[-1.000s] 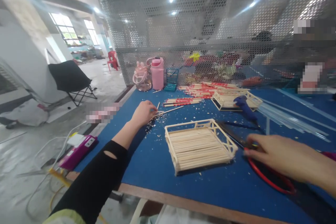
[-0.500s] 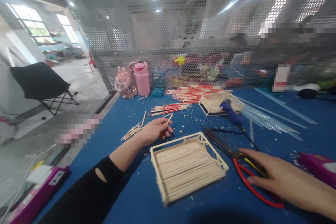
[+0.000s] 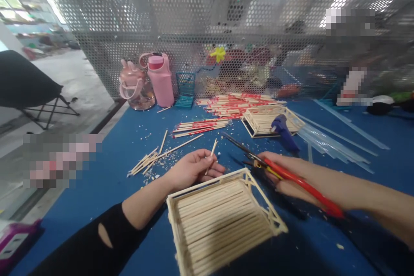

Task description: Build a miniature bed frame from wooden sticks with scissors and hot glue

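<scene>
My left hand (image 3: 202, 166) pinches a short wooden stick (image 3: 212, 151) between thumb and fingers, just behind the far rim of a stick-built tray (image 3: 223, 220). The tray has a slatted floor, a low railing and small diagonal braces at its right end. In my right hand (image 3: 281, 170) is a pair of red-handled scissors (image 3: 300, 181), raised off the table with the dark blades pointing toward the stick; some yellow shows near the pivot. Whether the blades are parted I cannot tell.
Loose cut sticks (image 3: 148, 159) lie left among crumbs. Red-marked stick bundles (image 3: 239, 105) lie behind. A second small tray (image 3: 258, 123), a blue glue gun (image 3: 283, 131) and clear glue sticks (image 3: 330, 142) are at right. Pink bottle (image 3: 161, 79) and jug (image 3: 136, 88) stand by the mesh screen (image 3: 181, 17).
My right hand has lifted the scissors from the table and brought them left, toward the stick. My left hand keeps its stick, now more upright. The view has tilted down and shifted.
</scene>
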`<state>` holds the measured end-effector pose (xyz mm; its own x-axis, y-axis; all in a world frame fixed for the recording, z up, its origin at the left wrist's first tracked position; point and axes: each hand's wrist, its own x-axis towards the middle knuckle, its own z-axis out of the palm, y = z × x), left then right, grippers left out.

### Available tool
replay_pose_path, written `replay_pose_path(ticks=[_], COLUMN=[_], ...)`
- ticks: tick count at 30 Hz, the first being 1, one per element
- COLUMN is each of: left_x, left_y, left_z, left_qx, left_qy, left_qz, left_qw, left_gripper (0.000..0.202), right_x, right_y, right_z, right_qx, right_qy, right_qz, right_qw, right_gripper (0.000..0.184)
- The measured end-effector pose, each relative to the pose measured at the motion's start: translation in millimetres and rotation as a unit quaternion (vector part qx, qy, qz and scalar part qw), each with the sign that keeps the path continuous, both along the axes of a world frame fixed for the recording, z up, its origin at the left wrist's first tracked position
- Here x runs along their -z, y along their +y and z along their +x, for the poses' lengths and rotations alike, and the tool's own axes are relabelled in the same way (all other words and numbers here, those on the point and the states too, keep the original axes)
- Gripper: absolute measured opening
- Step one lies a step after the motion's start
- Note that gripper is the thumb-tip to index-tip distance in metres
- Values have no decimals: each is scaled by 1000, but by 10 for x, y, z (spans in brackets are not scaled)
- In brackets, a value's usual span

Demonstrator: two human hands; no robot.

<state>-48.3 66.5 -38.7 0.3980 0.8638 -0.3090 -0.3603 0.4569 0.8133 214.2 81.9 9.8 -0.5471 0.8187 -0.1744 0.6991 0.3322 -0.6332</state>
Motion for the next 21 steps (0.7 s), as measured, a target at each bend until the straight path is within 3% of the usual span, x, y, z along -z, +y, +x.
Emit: replay_pose_path(ticks=[4, 9, 12, 17, 21], left_x=[-13, 5, 23, 40, 42], left_y=[0, -7, -18, -25, -41], left_z=[10, 12, 20, 49, 82], left_qx=[-20, 7, 7, -6, 7], left_qy=[9, -3, -17, 3, 33], left_qz=[7, 16, 20, 28, 46], left_qw=[1000, 1000, 1000, 1000, 998], left_gripper=[18, 20, 21, 26, 28], right_x=[-165, -190, -83, 2, -46], right_y=[152, 229, 260, 286, 259], right_z=[-274, -421, -457, -535, -565], right_qx=[-111, -155, -129, 0, -40], right_qy=[-40, -52, -54, -121, -114], right_qz=[-41, -39, -29, 7, -40], right_qw=[992, 986, 990, 993, 992], right_gripper=[34, 42, 48, 56, 63])
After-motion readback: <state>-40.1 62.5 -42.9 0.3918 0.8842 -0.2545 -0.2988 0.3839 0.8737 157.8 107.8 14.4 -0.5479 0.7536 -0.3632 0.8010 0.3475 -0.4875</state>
